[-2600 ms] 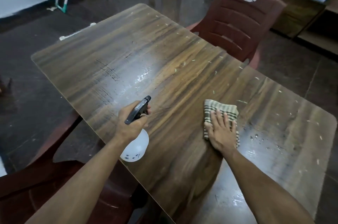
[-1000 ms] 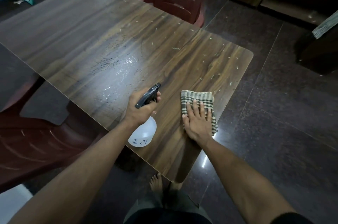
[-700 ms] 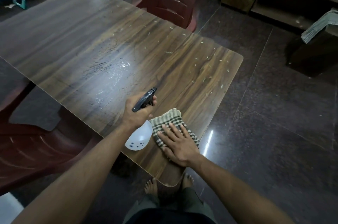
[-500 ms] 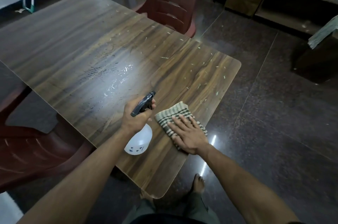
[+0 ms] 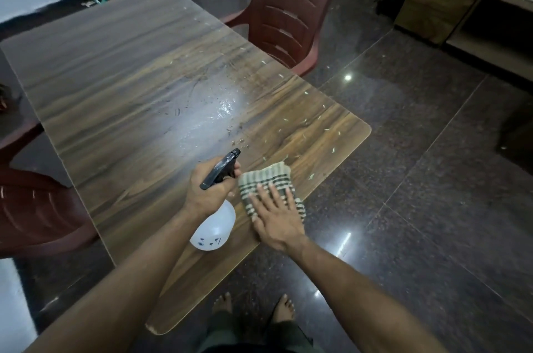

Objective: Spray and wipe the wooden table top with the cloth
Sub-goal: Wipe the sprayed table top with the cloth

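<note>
The wooden table top (image 5: pixel 138 99) runs from the far left to its near right corner, with a wet sheen in the middle and pale crumbs toward the right end. My left hand (image 5: pixel 209 188) grips a white spray bottle (image 5: pixel 215 227) with a black trigger head, held just above the table's near edge. My right hand (image 5: pixel 274 215) lies flat, fingers spread, on a folded striped cloth (image 5: pixel 266 181) near the table's right edge. The cloth lies right beside the bottle's nozzle.
A maroon plastic chair (image 5: pixel 291 6) stands at the table's far side, another (image 5: pixel 37 208) at the near left. Dark polished floor (image 5: pixel 418 179) lies to the right. Wooden shelving (image 5: pixel 450 6) with blue fabric stands at the back right. My bare feet show below the table.
My right hand has slid the cloth along the table's right end, toward the near corner and then back up beside the spray bottle. The left hand has kept its hold on the bottle.
</note>
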